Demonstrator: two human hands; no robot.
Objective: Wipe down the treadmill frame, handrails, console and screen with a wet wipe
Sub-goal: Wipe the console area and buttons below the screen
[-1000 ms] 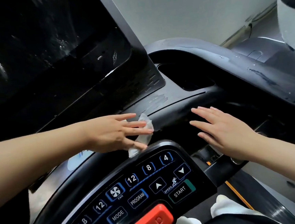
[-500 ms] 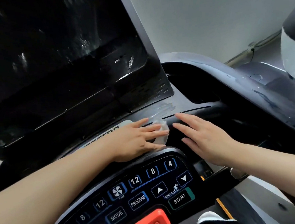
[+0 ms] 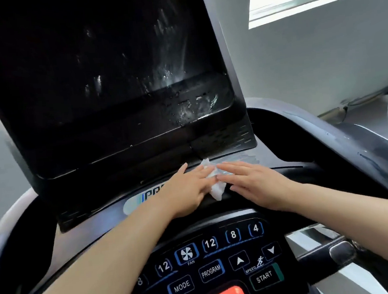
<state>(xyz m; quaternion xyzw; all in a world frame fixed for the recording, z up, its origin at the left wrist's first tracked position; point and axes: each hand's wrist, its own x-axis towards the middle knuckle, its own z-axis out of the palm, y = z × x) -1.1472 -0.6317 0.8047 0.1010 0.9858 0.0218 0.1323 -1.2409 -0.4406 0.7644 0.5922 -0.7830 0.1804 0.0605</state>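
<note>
While both hands, left point(image 3: 187, 189) and right point(image 3: 257, 183), pressed the wet wipe point(image 3: 216, 187) flat-fingered onto the console point(image 3: 243, 160), the streaked screen point(image 3: 111, 67) looked unfinished.

The button panel point(image 3: 212, 262) reads 12, 8, 4, FAN, PROGRAM, MODE, SPEED, START.

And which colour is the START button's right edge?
Green, on the START button, in the head view.

My left hand point(image 3: 187, 189) and right hand point(image 3: 255, 183) lie side by side on the console point(image 3: 295, 159), the wipe point(image 3: 216, 187) between and under them. The screen point(image 3: 102, 79) stands behind; the keypad point(image 3: 217, 262) lies nearer me.
</note>
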